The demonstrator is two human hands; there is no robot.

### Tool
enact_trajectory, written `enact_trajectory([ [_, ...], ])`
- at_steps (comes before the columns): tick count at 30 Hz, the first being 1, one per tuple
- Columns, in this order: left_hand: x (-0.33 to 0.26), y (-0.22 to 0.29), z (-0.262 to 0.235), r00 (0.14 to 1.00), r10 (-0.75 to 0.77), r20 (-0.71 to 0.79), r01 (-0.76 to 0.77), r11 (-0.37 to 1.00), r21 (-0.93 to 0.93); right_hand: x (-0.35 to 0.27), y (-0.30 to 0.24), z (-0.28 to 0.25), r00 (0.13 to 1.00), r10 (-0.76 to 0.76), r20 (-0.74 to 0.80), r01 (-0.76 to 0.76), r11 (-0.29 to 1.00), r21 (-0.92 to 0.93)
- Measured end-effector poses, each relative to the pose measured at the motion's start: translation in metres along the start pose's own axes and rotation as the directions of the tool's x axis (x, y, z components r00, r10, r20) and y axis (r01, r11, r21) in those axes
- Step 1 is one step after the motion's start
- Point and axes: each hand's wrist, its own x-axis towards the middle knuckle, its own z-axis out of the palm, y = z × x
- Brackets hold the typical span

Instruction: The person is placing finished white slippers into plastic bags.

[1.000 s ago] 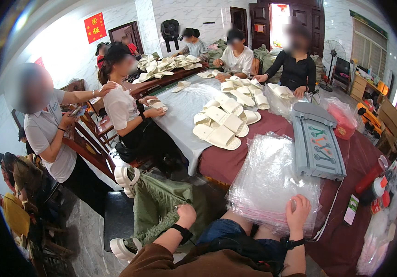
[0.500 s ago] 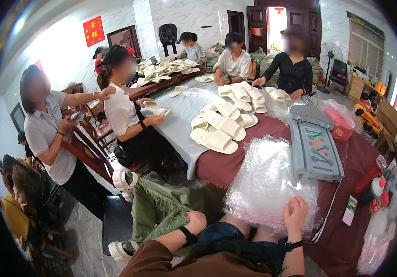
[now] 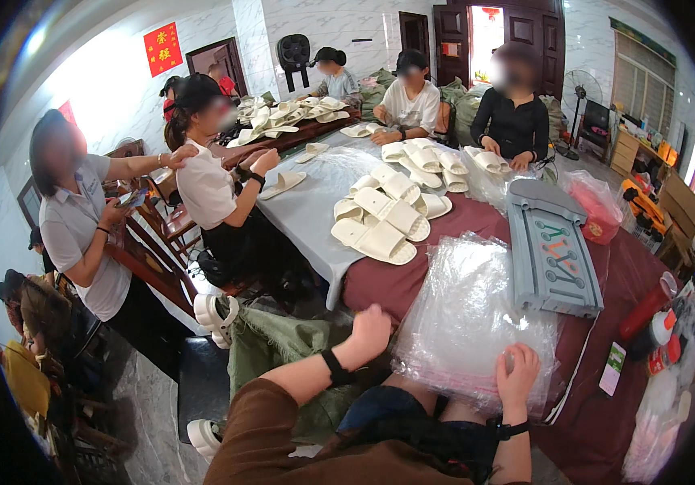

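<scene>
My right hand (image 3: 517,374) lies on the near edge of a stack of clear plastic bags (image 3: 465,319), fingers apart and slightly bent, gripping nothing. In the air just left of the stack is my left hand (image 3: 366,338), its fingers curled away from view; nothing shows in it. Beyond the bags, a pile of cream slippers (image 3: 380,222) sits partly on the dark red tablecloth (image 3: 380,291). A grey plastic case (image 3: 553,250) with coloured slots rests against the right side of the stack. Below my left forearm is a green woven sack (image 3: 275,356).
Co-workers stand or sit around the table, one by a single slipper (image 3: 284,184). More slippers (image 3: 283,120) are heaped on a farther table. At right lie a phone (image 3: 612,368), a red cylinder (image 3: 638,319) and bottles (image 3: 661,330). A black seat (image 3: 202,376) stands at left.
My left hand has risen from beside the green sack, up and right toward the stack of bags. My right hand stays put. The co-worker at left has put a slipper down on the table.
</scene>
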Motion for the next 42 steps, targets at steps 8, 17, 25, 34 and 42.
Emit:
enact_trajectory([
  [8,0.148,-0.072,0.004,0.912,-0.336,-0.235,0.270,0.923,-0.275,0.002,-0.003,0.001,1.000,0.004,0.008,-0.004,1.000,0.014],
  [17,0.235,-0.101,0.027,0.910,-0.410,0.069,0.385,0.769,-0.510,0.004,-0.002,0.000,0.999,0.010,0.038,-0.011,1.000,0.006],
  [25,0.280,-0.090,0.016,0.902,-0.421,0.097,0.396,0.716,-0.575,-0.003,0.012,0.005,0.998,0.022,0.051,-0.022,1.000,-0.016],
  [34,0.296,-0.117,0.054,0.906,-0.422,0.035,0.317,0.621,-0.717,0.003,0.004,0.008,1.000,-0.013,-0.015,0.013,0.999,-0.044],
  [42,0.264,-0.107,0.005,0.858,-0.510,0.057,0.349,0.498,-0.794,0.003,0.000,0.004,1.000,-0.007,0.015,0.007,1.000,-0.003],
])
